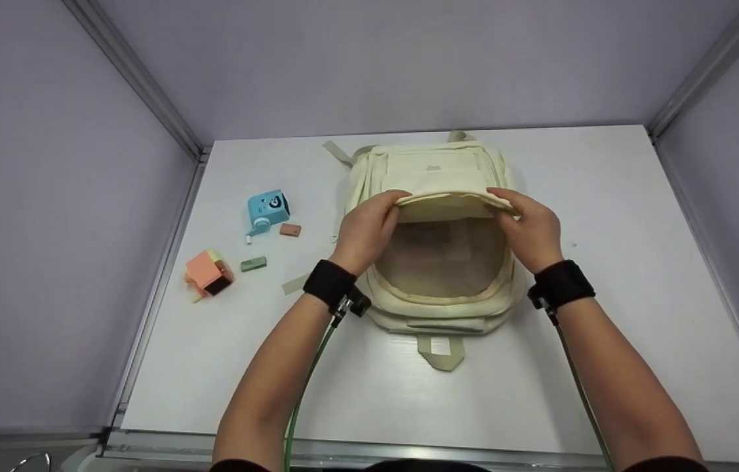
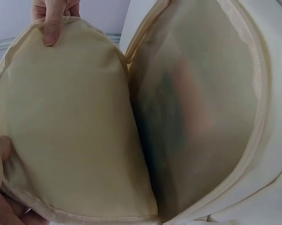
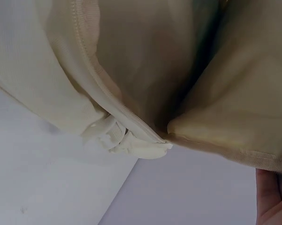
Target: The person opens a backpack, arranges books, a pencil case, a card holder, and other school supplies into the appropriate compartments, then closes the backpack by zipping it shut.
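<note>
A cream backpack (image 1: 448,311) lies on the white table with its main compartment unzipped. Its front flap (image 2: 75,108) is lifted, the lining facing the wrist cameras. My left hand (image 1: 369,229) pinches the left part of the flap's edge between thumb and fingers. On the right part of the same edge, my right hand (image 1: 532,229) grips with its thumb on the lining side. Inside the compartment, the left wrist view shows a blurred reddish shape (image 2: 192,101) beside a dark teal one (image 2: 166,112), both dim through a hazy lining.
To the left lie a blue boxy thing (image 1: 269,208) with a small crank and an animal face, an orange boxy thing (image 1: 205,270), a small brown block (image 1: 290,230) and a green block (image 1: 253,264). The carry loop (image 1: 444,362) points toward me. Pale walls surround the table (image 1: 631,262).
</note>
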Motion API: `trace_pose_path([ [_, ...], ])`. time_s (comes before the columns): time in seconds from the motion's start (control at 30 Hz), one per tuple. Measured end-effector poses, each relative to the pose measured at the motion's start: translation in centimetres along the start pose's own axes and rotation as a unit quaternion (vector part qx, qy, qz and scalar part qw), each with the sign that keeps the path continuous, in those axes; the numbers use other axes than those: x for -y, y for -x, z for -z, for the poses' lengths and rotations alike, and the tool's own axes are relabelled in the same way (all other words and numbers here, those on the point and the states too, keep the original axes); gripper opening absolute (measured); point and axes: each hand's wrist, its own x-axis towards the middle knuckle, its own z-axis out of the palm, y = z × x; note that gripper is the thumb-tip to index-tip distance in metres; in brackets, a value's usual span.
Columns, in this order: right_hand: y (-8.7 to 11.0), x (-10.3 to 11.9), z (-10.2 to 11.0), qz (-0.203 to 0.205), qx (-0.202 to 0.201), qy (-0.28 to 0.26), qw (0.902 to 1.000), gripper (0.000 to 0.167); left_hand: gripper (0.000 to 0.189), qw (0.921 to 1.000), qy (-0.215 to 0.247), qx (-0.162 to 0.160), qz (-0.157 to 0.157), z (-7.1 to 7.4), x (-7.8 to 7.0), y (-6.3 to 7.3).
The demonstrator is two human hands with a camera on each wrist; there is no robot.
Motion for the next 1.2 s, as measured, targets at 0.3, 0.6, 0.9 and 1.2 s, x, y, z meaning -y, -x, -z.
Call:
trace_pose_path([
  [0.3,-0.2,-0.4,0.3,-0.026,0.035,-0.004,0.9991,0.031,0.050,0.9991,0.015,0.036,0.013,0.4,1.2,1.7],
  [0.6,-0.1,-0.9,0.5,-0.038,0.020,0.001,0.9991,0.031,0.056,0.9903,-0.076,0.011,0.116,2.4,8.6,5.2],
  [0.9,0.4,-1.2,0.7,-0.041,0.027,-0.003,0.9988,0.032,0.055,0.9684,-0.128,-0.003,0.214,5.7,15.3,9.1],
  [1.2,1.6,-1.3,1.0,-0.053,0.024,0.007,0.9983,0.032,0.085,0.9347,-0.175,0.021,0.308,7.5,20.9,12.8],
])
